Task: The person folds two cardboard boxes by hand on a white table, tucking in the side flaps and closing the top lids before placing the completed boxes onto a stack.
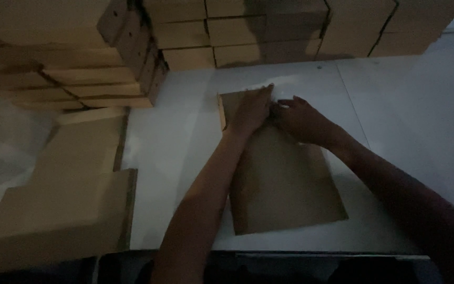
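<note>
A flat brown cardboard sheet point(285, 184) lies on the white table point(411, 110), its long side running away from me. My left hand point(251, 110) presses flat on the far left corner of the sheet, fingers stretched toward a white piece point(285, 87) at the sheet's far edge. My right hand point(300, 118) rests beside it on the far edge, fingers curled at something small and pale; the dim light hides what it is. A raised cardboard flap point(220, 110) stands along the sheet's left edge.
Stacks of folded brown cardboard boxes point(269, 31) line the back of the table and the far left point(80, 63). A pile of flat cardboard blanks point(64, 210) lies at the left. The table's near edge point(316, 255) runs just below the sheet.
</note>
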